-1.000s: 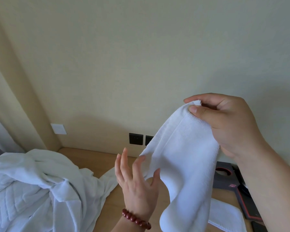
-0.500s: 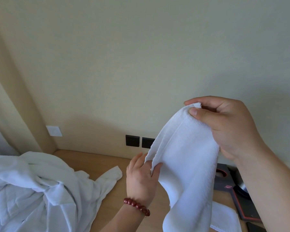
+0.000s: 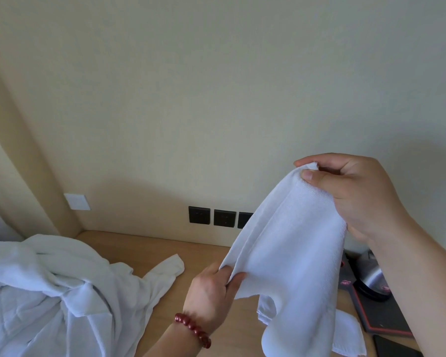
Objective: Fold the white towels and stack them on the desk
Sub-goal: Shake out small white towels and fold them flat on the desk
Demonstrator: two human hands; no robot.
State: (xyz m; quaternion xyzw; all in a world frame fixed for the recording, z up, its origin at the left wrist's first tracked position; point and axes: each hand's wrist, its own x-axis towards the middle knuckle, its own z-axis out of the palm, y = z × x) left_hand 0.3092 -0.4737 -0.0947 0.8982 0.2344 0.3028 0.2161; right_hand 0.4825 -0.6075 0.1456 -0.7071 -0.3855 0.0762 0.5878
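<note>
white towel (image 3: 291, 248) pinched by right hand (image 3: 355, 194), left hand (image 3: 214, 287) above desk (image 3: 150, 251).

A white towel (image 3: 291, 256) hangs above the counter (image 3: 150, 249). The right hand (image 3: 355, 194) pinches its top corner, and the left hand (image 3: 211, 292) pinches its lower edge. Left of the towel, a heap of white towels (image 3: 49, 292) lies on the counter.

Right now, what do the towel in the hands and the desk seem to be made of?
The held towel looks like white cotton terry, matte: a fine looped texture shows, and it hangs in soft folds. The desk looks like light wood or wood-look laminate, smooth with a dull sheen; the faint grain cannot settle which.
</note>
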